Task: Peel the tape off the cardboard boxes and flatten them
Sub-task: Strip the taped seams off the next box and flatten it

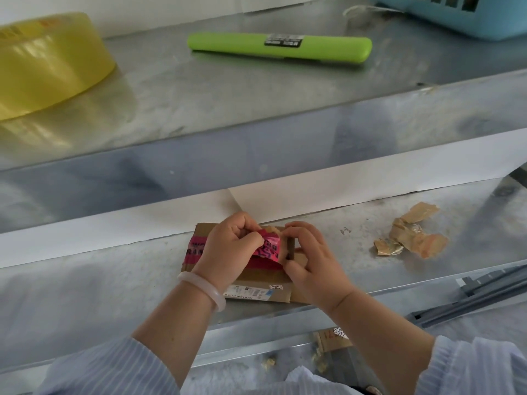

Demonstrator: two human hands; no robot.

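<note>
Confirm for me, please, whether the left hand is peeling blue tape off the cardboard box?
Not quite: the head view shows the tape is pink, not blue. The left hand is peeling it off the cardboard box.

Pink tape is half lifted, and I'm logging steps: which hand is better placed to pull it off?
Left. The left hand pinches the lifted pink tape in its fingers; the right hand holds the cardboard box, steadying it.

One each: cardboard box, pink tape, green case, yellow roll, blue basket. Two hands: left hand, right hand.
</note>
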